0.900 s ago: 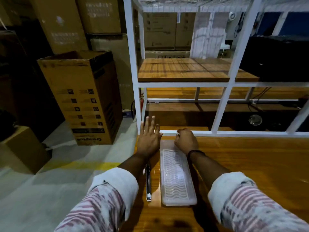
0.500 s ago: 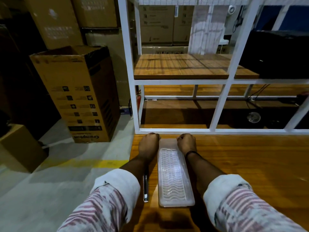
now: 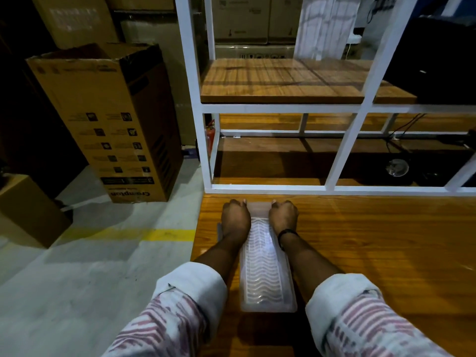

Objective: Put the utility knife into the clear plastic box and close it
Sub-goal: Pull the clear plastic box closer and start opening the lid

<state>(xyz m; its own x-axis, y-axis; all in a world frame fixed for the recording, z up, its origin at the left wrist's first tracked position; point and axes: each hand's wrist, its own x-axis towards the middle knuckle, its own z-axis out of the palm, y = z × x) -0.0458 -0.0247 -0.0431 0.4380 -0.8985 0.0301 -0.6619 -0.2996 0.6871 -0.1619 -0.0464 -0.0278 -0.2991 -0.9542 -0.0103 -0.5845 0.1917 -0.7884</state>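
The clear plastic box [image 3: 265, 274] lies lengthwise on the wooden table [image 3: 386, 253], its lid with a wavy ribbed pattern down. My left hand [image 3: 235, 217] and my right hand [image 3: 283, 215] curl their fingers over the two far corners of the box. The utility knife lies to the left of the box under my left forearm. Only a thin grey sliver of the knife [image 3: 219, 229] shows beside my left wrist.
A white metal shelf frame [image 3: 283, 188] stands right behind the box at the table's far edge. The table's left edge [image 3: 198, 240] drops to a grey floor with a yellow line. A tall cardboard carton [image 3: 103, 119] stands on the floor at left.
My left hand, flat and spread beside the box, has curled onto its far left corner. The right hand stays on the far right corner. The knife has slipped under my forearm.
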